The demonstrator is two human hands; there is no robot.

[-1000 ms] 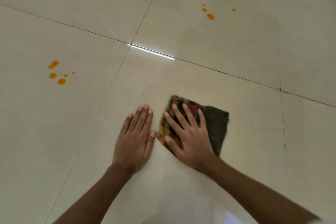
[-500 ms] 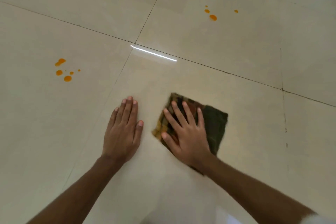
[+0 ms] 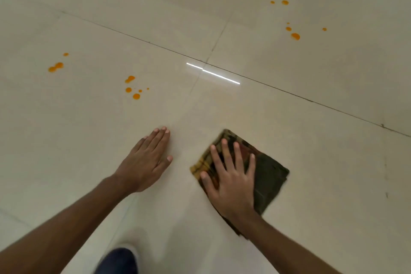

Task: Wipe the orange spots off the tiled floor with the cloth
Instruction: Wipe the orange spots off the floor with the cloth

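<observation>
Evidently mid-wipe — right hand (image 3: 231, 182) flat on the cloth (image 3: 270, 176), fingers spread (left hand (image 3: 145, 162) bare, released); spots (image 3: 133, 89) beyond the fingertips need a forward push.

The right hand (image 3: 231, 181) lies flat on the folded cloth (image 3: 270, 176); the left hand (image 3: 145, 162) rests palm-down on the floor (image 3: 333, 173). Orange spots (image 3: 133, 88) lie ahead.

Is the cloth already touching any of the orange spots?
Apart. The head view shows bare tile between the cloth and the nearest orange spots.
</observation>
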